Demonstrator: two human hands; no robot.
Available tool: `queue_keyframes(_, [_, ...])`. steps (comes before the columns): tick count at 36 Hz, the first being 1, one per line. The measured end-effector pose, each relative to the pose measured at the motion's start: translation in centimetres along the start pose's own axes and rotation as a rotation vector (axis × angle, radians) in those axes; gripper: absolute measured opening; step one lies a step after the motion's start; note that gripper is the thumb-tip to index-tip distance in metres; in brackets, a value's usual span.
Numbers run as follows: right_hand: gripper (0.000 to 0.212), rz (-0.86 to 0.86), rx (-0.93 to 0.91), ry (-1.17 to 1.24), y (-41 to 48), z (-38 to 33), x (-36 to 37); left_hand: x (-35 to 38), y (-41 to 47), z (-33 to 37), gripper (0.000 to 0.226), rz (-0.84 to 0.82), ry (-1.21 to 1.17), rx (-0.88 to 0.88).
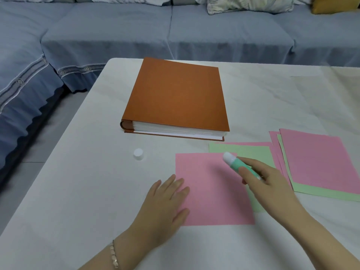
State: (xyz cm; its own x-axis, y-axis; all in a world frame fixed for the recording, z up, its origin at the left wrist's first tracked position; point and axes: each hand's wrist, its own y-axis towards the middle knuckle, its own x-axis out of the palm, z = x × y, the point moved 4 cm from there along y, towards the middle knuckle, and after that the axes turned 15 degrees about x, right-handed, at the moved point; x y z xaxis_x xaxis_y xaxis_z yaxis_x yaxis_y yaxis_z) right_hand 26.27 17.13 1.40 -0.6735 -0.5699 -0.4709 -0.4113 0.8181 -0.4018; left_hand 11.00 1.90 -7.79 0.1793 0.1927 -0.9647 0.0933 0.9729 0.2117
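On the white table (87,191), a pink paper sheet (210,191) is lying flat under both hands. The left hand (165,203) is pressing its edge with straight fingers, while the right hand (266,182) is gripping an uncapped green glue stick (238,163) above it

Soft even light, faint shadows, slight blur

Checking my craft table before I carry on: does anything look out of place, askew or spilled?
Nothing spilled or damaged. The small white plastic cap stands alone on the white table, apart from the green glue stick in the right hand. The pink and green paper sheets on the right lie fanned unevenly.
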Motion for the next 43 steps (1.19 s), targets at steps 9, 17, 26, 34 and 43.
queue_keyframes(9, [0.014,0.071,-0.089,0.068,1.7,-0.9,0.8,0.3,1.5,-1.5,0.057,0.112,-0.146,-0.114])
queue_keyframes(17, [0.012,-0.1,-0.089,0.076,3.3,-1.8,5.7,1.3,1.8,-1.9,0.066,0.085,-0.075,-0.144])
queue_keyframes(26, [0.002,-0.094,-0.197,-0.221,4.6,-2.5,8.9,1.2,1.4,-2.2,0.07,0.251,-0.091,-0.211])
queue_keyframes(34, [0.011,-0.084,-0.243,-0.308,5.7,-3.4,9.6,1.3,1.3,-2.3,0.063,0.329,-0.053,-0.207])
queue_keyframes(43, [0.012,-0.082,-0.249,-0.296,6.4,-3.4,10.0,1.3,1.3,-2.3,0.063,0.359,-0.013,-0.21])
